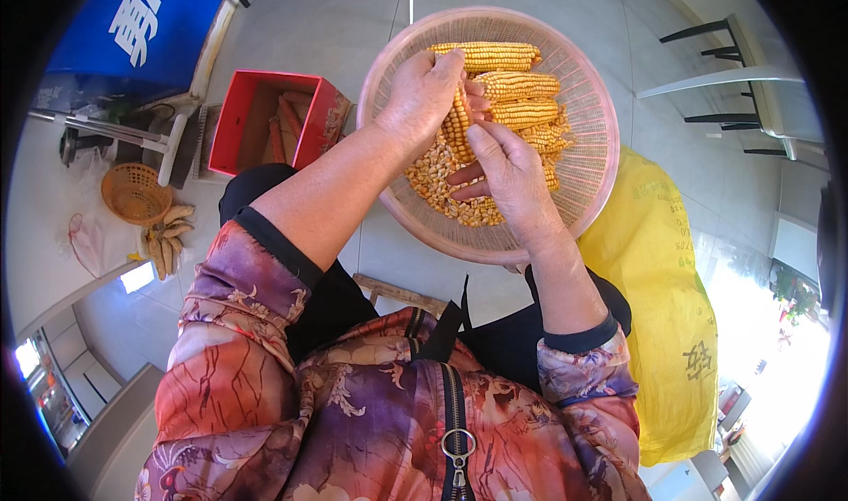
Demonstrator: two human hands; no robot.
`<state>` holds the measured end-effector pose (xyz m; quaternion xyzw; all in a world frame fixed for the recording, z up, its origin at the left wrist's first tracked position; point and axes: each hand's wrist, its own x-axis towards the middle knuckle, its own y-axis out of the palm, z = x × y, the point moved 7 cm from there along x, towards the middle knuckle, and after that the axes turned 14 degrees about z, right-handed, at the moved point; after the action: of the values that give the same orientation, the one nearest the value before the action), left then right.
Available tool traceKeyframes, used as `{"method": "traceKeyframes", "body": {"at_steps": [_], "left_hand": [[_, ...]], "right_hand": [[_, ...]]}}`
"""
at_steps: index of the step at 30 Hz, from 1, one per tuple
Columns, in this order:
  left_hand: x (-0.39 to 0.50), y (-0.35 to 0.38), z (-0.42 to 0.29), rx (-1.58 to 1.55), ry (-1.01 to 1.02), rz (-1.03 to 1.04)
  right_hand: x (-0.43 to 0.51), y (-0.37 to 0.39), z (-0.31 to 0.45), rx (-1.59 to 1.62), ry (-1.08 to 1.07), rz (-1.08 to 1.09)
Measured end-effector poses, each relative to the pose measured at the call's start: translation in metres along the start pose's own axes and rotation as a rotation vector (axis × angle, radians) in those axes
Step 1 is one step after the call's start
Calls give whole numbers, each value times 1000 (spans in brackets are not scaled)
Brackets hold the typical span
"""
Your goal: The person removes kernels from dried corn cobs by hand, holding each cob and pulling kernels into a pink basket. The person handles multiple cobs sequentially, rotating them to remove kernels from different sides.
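My left hand (430, 90) grips an ear of yellow corn (458, 126), held tilted over a round pink plastic basket (599, 103). My right hand (510, 176) is at the ear's lower end, its thumb against the kernels and its lower fingers spread beneath. Part of the ear is covered by the fingers. Several whole ears of corn (517, 86) lie stacked in the basket beyond and to the right of my hands. Loose corn kernels (430, 179) cover the basket's left and near side.
Left of the basket stands a red box (232, 126) with reddish bare cobs (277, 140) inside. A yellow sack (669, 342) lies at the right. Farther left are an orange woven basket (137, 193) and pale tubers (165, 239). Part of a wooden frame (404, 292) shows between my legs.
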<state>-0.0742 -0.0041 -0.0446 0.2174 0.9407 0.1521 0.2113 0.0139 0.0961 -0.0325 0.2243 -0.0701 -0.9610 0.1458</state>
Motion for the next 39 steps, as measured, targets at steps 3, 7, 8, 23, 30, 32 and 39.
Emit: {"method": "traceKeyframes", "body": {"at_steps": [3, 7, 8, 23, 30, 32, 39], "left_hand": [[2, 4, 6, -62, -59, 40], [1, 15, 2, -287, -12, 136], [1, 13, 1, -264, 6, 174], [-18, 28, 19, -111, -48, -6], [-12, 21, 23, -45, 4, -16], [-14, 21, 22, -73, -20, -13], [-28, 32, 19, -150, -88, -16]], "right_hand": [[1, 0, -3, 18, 30, 8], [4, -8, -7, 292, 32, -32], [4, -10, -7, 345, -3, -40], [5, 2, -5, 148, -48, -195], [4, 5, -5, 170, -75, -144], [4, 5, -3, 194, -71, -120], [9, -5, -3, -26, -95, -228]]}}
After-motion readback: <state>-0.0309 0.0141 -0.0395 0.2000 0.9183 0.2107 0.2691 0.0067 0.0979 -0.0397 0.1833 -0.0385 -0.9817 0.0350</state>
